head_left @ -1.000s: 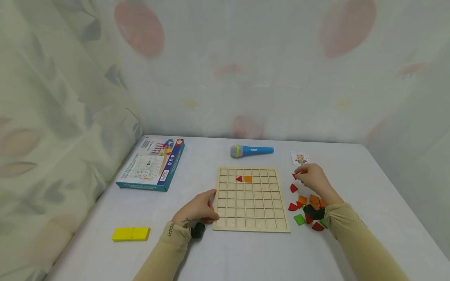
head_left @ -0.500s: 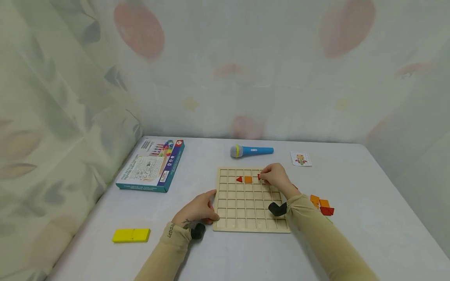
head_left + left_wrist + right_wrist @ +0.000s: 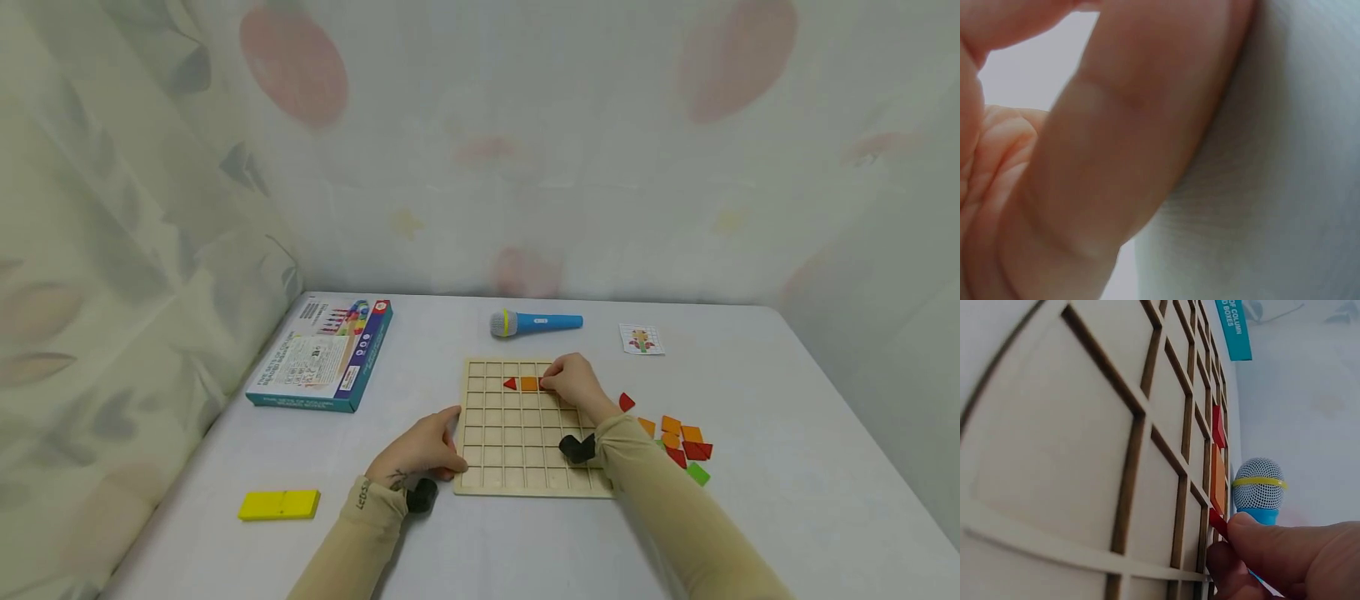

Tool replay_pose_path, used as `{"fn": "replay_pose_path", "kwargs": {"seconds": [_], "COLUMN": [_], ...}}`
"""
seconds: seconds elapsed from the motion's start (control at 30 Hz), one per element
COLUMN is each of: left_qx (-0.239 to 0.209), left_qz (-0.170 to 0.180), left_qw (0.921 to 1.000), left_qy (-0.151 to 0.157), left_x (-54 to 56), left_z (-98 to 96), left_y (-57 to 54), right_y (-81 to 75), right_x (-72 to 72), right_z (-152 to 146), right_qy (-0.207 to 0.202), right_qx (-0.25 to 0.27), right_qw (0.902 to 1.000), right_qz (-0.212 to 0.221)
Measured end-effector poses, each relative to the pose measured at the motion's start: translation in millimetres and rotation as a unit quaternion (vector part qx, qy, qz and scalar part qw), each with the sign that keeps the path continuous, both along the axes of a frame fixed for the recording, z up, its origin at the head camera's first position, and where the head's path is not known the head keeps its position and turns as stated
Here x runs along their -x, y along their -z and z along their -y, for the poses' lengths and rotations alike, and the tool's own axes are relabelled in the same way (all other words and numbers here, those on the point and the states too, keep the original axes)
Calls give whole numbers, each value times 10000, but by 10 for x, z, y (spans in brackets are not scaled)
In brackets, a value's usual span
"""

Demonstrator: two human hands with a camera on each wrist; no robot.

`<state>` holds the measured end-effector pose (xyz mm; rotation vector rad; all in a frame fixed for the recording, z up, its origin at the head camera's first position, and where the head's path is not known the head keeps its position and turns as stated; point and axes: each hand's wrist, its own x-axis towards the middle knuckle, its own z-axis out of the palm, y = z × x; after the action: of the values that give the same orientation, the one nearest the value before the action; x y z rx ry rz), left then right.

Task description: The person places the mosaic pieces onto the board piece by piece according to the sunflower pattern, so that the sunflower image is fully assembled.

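A pale wooden grid board point(image 3: 513, 457) lies on the white table. In its upper rows sit a red triangle tile point(image 3: 510, 384) and, just right of it, an orange square tile point(image 3: 529, 384). My right hand point(image 3: 574, 383) pinches a small red tile point(image 3: 1220, 524) between thumb and finger, at the cell beside the orange square. The fingers hide most of that tile's shape. At the board's left edge, my left hand point(image 3: 420, 447) touches the rim with thumb and index finger spread apart. Its fingers point(image 3: 1104, 137) fill the left wrist view, where the board cannot be made out.
Right of the board lie loose red, orange and green tiles point(image 3: 692, 435), partly behind the right sleeve. A small picture card point(image 3: 641, 339) and a blue toy microphone point(image 3: 549, 322) are farther back. At left stand a flat box point(image 3: 318, 354) and a yellow block point(image 3: 279, 504).
My right hand has carried the red tile leftward from beside the loose tiles onto the board, then a little farther to the cell beside the orange square. My left hand stays put.
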<state>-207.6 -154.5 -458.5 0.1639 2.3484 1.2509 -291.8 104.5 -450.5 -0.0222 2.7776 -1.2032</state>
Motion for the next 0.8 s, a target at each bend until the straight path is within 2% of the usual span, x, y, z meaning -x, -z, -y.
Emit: {"fn": "replay_pose_path", "kwargs": {"seconds": [0.57, 0.67, 0.8], "left_qx": [-102, -115, -91], "left_qz": [35, 33, 22], "left_qw": [9999, 9999, 10000], "left_qy": [-31, -20, -1], "left_x": [-5, -4, 1], "left_z": [4, 8, 8], "left_y": [16, 16, 6], "right_y": [-15, -79, -286], "right_x": [-5, -40, -117], "right_z": [23, 8, -131], "right_qy": [-25, -118, -433], "right_qx": [-751, -756, -677], "right_qw": [9971, 9971, 9957], "right_qz": [98, -3, -461]}}
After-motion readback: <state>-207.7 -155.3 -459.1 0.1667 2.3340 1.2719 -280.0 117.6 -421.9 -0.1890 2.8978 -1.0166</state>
